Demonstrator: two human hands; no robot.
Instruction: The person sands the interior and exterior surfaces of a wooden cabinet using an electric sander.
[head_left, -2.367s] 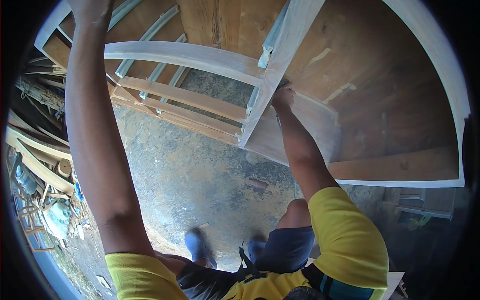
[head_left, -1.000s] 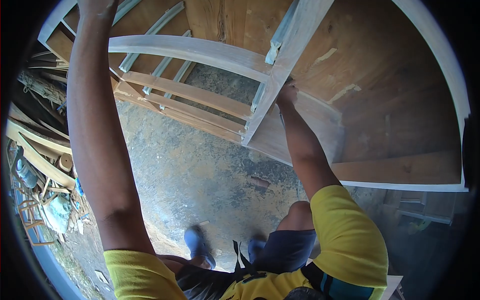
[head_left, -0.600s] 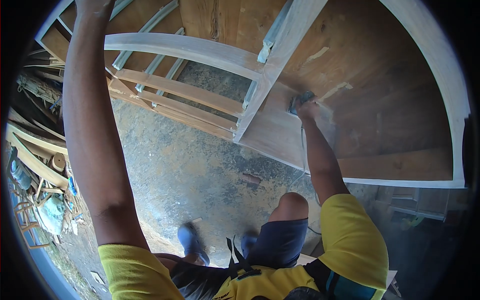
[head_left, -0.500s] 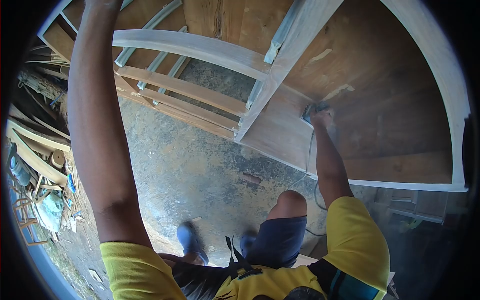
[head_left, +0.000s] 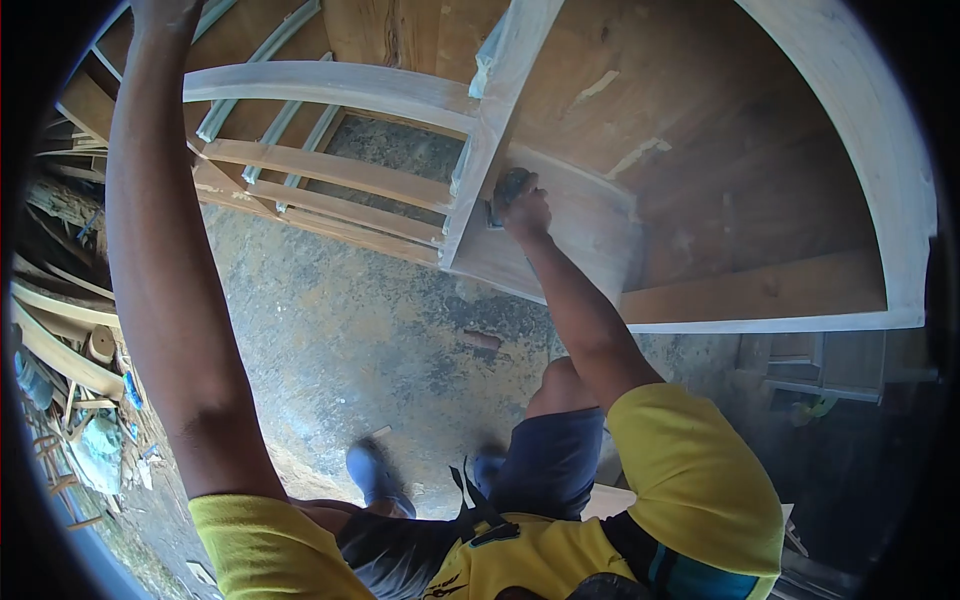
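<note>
My right hand (head_left: 528, 213) is wrapped round a dark power sander (head_left: 512, 185). The sander rests on the pale, whitish board (head_left: 570, 245) at the bottom of a wooden cabinet-like frame, close beside its upright post (head_left: 502, 95). Most of the tool's body is hidden under my fingers. My left arm stretches up along the left side, and only the wrist end of my left hand (head_left: 165, 10) shows at the top edge. Its fingers lie out of the picture, so what they touch cannot be seen.
A brown plywood panel (head_left: 740, 160) with pale patches backs the frame, bordered by a curved whitish rail (head_left: 875, 110). Wooden slats (head_left: 330, 172) cross the left section. Wood scraps (head_left: 70, 350) are heaped at far left. My blue shoes (head_left: 372, 475) stand on the stained concrete floor (head_left: 340, 320).
My right hand has carried the sander leftward across the pale board, from near the brown panel to beside the upright post. The whole view has shifted slightly.
</note>
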